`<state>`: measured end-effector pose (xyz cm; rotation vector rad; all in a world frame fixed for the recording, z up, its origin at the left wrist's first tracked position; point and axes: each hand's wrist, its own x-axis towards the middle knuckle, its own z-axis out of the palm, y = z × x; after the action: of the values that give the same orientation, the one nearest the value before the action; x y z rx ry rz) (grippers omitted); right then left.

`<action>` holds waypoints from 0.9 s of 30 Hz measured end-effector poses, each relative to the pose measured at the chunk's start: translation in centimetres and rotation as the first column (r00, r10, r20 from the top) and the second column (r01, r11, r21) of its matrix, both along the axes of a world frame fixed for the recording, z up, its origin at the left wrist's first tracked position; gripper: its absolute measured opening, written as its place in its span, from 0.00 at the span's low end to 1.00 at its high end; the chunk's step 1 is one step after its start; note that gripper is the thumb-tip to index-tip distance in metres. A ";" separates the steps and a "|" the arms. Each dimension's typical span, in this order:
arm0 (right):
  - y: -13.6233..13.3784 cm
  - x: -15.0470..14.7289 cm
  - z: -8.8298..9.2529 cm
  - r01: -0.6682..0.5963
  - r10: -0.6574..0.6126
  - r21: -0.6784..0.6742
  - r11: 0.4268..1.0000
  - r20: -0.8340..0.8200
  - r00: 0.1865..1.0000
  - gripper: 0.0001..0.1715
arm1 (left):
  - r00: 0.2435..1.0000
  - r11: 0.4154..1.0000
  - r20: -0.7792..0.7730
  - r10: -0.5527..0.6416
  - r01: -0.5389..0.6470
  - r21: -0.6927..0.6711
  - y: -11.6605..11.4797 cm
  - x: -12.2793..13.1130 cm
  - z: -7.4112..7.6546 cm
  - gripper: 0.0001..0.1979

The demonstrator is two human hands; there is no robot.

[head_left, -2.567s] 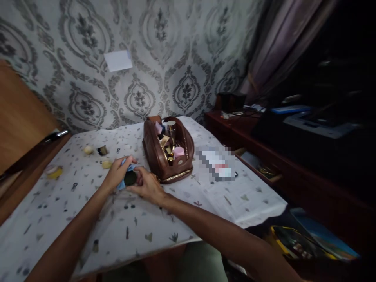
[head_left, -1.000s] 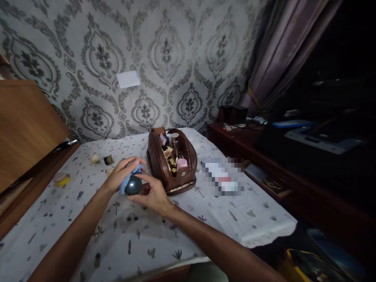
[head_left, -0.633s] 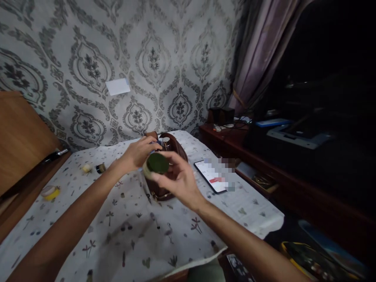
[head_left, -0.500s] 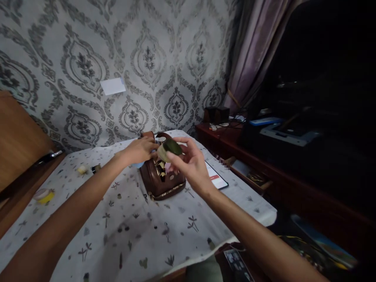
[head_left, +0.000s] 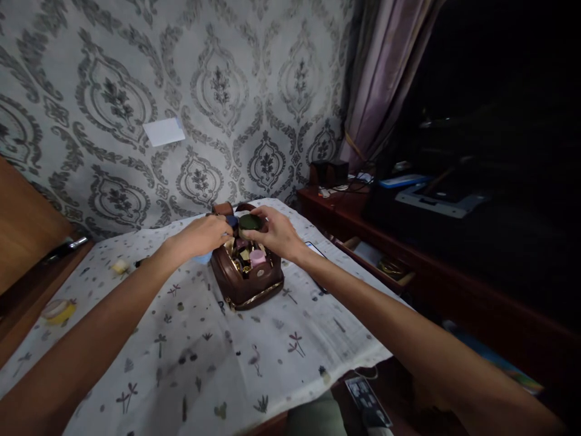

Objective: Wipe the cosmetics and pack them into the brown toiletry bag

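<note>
A brown leather bag with a gold zip lies open on the patterned cloth. Between the thumb and fingers of my right hand is a jar with a dark green lid, now over the far part of the bag's opening. My left hand is curled at the bag's left rim, its fingertips partly hidden, close to a dark blue round lid. Inside the bag show a pink-capped container and gold-coloured items. Something light blue pokes out below my left hand.
On the cloth at left lie a yellow-and-white jar and a small cream-coloured item. A phone or tablet is partly hidden behind my right forearm. To the right are a dark red desk and an open drawer.
My right hand has lowered the green-lidded jar, turning it from tilted to lid-up, at the bag's far end. My left hand stays at the rim. The view has shifted slightly.
</note>
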<state>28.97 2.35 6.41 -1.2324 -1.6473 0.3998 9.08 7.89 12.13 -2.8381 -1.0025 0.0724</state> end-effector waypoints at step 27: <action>4.8 -4.1 4.4 0.173 -0.133 0.049 0.984 0.845 0.518 0.17 | 0.990 0.987 -0.046 0.136 -0.131 0.089 -1.7 -0.5 -0.2 0.14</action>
<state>24.89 7.11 10.79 -1.7455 -2.3104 -0.3879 8.60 6.23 11.93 -2.6755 -1.1549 0.1133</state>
